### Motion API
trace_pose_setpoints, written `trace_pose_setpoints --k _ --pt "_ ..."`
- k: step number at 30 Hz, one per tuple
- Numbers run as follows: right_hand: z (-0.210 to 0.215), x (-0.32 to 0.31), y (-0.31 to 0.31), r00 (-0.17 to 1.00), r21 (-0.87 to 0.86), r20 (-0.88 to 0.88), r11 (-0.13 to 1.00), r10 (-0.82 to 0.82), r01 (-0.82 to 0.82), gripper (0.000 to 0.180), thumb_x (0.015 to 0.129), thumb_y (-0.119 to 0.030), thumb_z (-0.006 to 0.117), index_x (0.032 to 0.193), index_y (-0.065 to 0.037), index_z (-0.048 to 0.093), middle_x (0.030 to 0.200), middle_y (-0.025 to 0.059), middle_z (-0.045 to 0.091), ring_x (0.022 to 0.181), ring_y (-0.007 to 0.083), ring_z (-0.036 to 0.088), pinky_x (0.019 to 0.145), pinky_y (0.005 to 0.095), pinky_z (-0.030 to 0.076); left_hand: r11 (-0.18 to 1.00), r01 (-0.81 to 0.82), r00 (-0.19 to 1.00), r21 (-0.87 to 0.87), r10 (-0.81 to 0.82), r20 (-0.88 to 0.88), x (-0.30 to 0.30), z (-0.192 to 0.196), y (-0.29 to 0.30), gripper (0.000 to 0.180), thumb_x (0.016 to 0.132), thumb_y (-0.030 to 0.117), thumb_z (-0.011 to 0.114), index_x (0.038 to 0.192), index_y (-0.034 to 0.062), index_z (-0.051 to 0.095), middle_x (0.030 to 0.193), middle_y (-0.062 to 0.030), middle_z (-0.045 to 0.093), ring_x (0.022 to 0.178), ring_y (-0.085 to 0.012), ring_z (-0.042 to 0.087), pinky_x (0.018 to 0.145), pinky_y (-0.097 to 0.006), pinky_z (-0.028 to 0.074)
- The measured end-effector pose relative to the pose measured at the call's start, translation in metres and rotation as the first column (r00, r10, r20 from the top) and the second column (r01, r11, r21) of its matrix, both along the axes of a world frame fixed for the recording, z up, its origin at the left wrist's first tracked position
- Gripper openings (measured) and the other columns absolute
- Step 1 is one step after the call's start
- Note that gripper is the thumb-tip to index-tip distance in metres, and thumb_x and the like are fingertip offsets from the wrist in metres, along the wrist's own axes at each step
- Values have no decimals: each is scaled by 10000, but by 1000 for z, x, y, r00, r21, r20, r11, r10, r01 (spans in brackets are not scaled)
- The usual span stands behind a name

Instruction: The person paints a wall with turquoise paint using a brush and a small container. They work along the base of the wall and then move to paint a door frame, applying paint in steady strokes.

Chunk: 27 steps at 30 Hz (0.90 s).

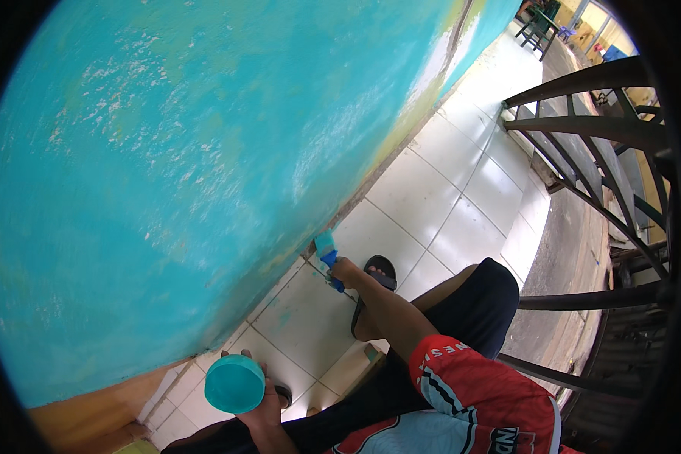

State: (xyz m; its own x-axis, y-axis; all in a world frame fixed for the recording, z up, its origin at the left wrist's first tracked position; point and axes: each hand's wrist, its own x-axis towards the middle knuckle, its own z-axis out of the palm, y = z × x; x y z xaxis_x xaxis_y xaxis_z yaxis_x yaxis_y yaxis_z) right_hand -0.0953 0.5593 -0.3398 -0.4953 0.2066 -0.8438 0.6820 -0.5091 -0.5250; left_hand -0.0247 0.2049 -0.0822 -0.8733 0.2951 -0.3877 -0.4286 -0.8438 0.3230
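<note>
My right hand [346,273] is closed around the blue handle of a paintbrush [329,259]. Turquoise paint coats the bristles, which are at the foot of the wall [204,151]; whether they touch it I cannot tell. That wall is mostly turquoise, with pale scuffed patches and a yellowish, unevenly covered strip along its lower edge. In my left hand [263,408] is a round bowl [234,384] of turquoise paint, held from beneath and the side, low near the wall's corner. Its fingertips show behind the rim.
White floor tiles [408,189] run along the wall, with turquoise smears near my sandalled foot [378,274]. A dark metal railing [583,125] stands on the right. Far off are a dark green stool [539,30] and a paved strip [556,257]. A wooden piece [353,367] lies beside my legs.
</note>
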Motion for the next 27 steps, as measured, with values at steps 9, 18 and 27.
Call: trace_pose_setpoints --k 9,18,27 --pt "-17 -32 66 983 -15 -29 984 -180 180 117 992 33 477 1083 -2 541 865 115 615 727 248 653 570 419 557 1000 6 999 9 -5 -37 -5 5 2 570 1053 389 547 1573 219 384 1530 -189 453 1172 -430 612 835 -427 653" --pt "-32 -18 18 905 -257 -129 868 405 -425 101 995 -22 610 1086 19 618 936 106 661 777 208 657 693 386 577 1000 17 1000 5 -17 -11 -3 1 7 567 1054 402 543 1569 221 388 1503 -206 476 1180 -431 605 822 -427 653" --pt "-23 -25 64 954 91 -159 958 -254 270 125 970 10 467 1080 14 525 812 138 609 623 238 611 491 396 486 1000 18 999 7 -18 -40 -3 2 7 564 1056 394 541 1567 206 392 1489 -215 488 1151 -433 634 817 -426 655"
